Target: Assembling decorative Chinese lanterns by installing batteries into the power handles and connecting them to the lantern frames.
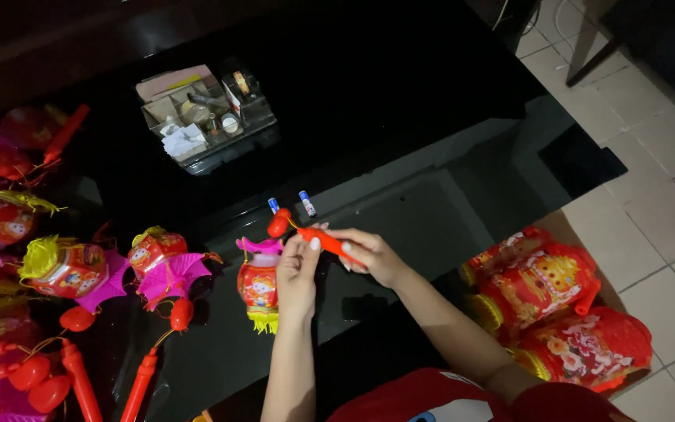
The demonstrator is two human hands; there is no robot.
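My right hand [374, 255] grips a red plastic stick handle [326, 241] that points left, with a small red bulb [278, 223] at its tip. My left hand [298, 270] pinches the same handle near its middle. Just below the bulb hangs or lies a small red toy lantern [258, 284] with a pink top and yellow fringe, on the black glass table [400, 148]. Two small batteries [307, 204] stand just beyond my hands.
Several more toy lanterns [72, 270] and red stick handles [141, 384] crowd the table's left side. A clear box of odds and ends [205, 117] sits at the back. Larger red lanterns [556, 309] lie on the tiled floor at right.
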